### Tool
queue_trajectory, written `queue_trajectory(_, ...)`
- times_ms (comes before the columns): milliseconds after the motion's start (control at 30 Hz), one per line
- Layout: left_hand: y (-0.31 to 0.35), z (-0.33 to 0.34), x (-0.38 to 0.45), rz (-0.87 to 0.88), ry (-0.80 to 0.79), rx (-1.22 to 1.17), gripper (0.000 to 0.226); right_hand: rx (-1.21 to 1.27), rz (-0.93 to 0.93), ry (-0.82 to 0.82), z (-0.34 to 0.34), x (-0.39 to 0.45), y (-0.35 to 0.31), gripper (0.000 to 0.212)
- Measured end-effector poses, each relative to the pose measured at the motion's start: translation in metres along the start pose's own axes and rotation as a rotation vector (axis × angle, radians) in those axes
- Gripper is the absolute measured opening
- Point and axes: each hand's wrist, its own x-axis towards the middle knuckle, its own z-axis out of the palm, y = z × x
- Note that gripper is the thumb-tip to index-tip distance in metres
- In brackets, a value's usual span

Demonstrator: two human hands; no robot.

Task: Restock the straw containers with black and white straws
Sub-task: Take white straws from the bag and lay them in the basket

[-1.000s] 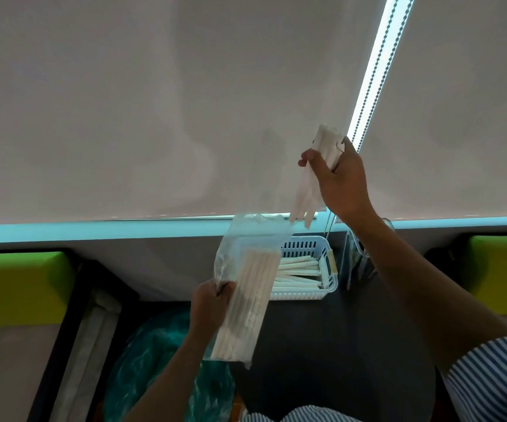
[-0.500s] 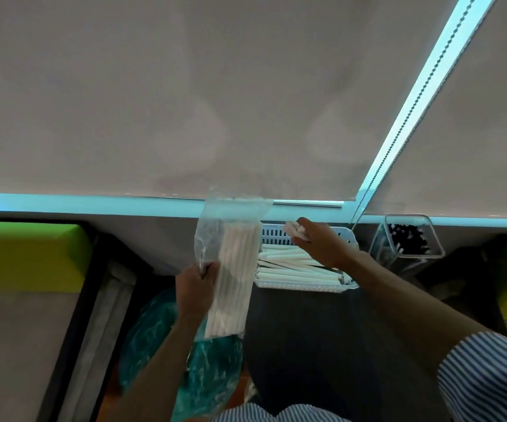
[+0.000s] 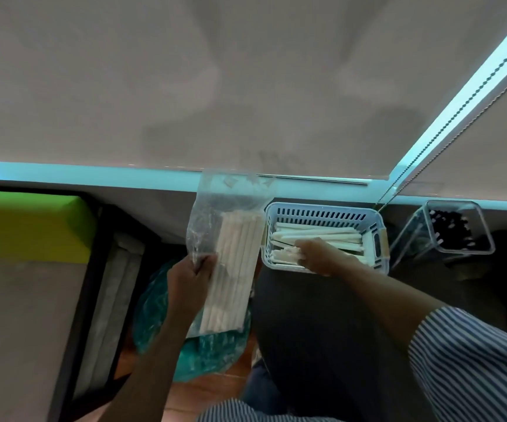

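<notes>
On the dark counter (image 3: 322, 315) below the drawn blind (image 3: 185, 71), a pale blue slotted basket (image 3: 322, 213) sat against the back wall, holding white wrapped straws (image 3: 319, 234) laid lengthwise. The right hand (image 3: 317, 254) reached into the basket's near left corner, fingers curled over a few of those straws; whether they actually pinched them or merely rested on them could not be told, since the fingertips were blurred and partly hidden. A striped sleeve (image 3: 471, 360) covered that upper arm.

Just left of the basket, the left hand (image 3: 189, 277) held up a clear plastic bag (image 3: 230, 208), thumb and fingers pinching its left edge about midway. More white straws (image 3: 234, 269) stood packed together inside the bag, nearly upright and leaning slightly, filling its lower part while the top stayed slack and open.

To the right of the basket, a little apart, a clear square container (image 3: 447, 229) lay tilted, with black straws (image 3: 453, 229) showing end-on inside. Below the bag, a crumpled teal plastic bag (image 3: 203, 354) sat low, beside a green cushion (image 3: 30, 223) at far left. No brand, label or writing could be read on the bag, the basket or the container.
</notes>
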Motion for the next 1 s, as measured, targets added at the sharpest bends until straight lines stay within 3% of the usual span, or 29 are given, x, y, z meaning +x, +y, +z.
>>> queue_trajectory(333, -0.005, 0.004, 0.001, -0.053, -0.069, -0.084, 0.021, -0.049, 0.146, 0.065, 0.001, 0.019, 0.014, 0.01)
queue_trajectory(533, -0.007, 0.008, 0.001, -0.072, -0.105, -0.138, 0.02, 0.046, 0.12, 0.175, -0.011, 0.023, 0.01, 0.051)
queue_trajectory(600, -0.004, 0.01, 0.0, -0.115, -0.106, -0.197, 0.023, 0.196, 0.08, 0.285, -0.02, 0.018, 0.0, 0.045)
queue_trajectory(667, 0.004, 0.014, -0.001, -0.161, -0.103, -0.294, 0.028, 0.515, 0.047, 0.31, -0.03, 0.006, -0.016, 0.035)
queue_trajectory(767, 0.025, 0.021, -0.001, -0.204, -0.133, -0.458, 0.024, 1.05, -0.018, 0.026, -0.041, -0.022, -0.039, 0.045)
queue_trajectory(867, 0.047, 0.03, -0.001, -0.208, -0.179, -0.523, 0.019, 1.283, -0.082, -0.121, -0.04, -0.045, -0.053, 0.048)
queue_trajectory(1000, 0.074, 0.038, -0.01, -0.179, -0.323, -0.616, 0.02, 1.516, -0.105, 0.06, -0.037, -0.067, -0.065, 0.028)
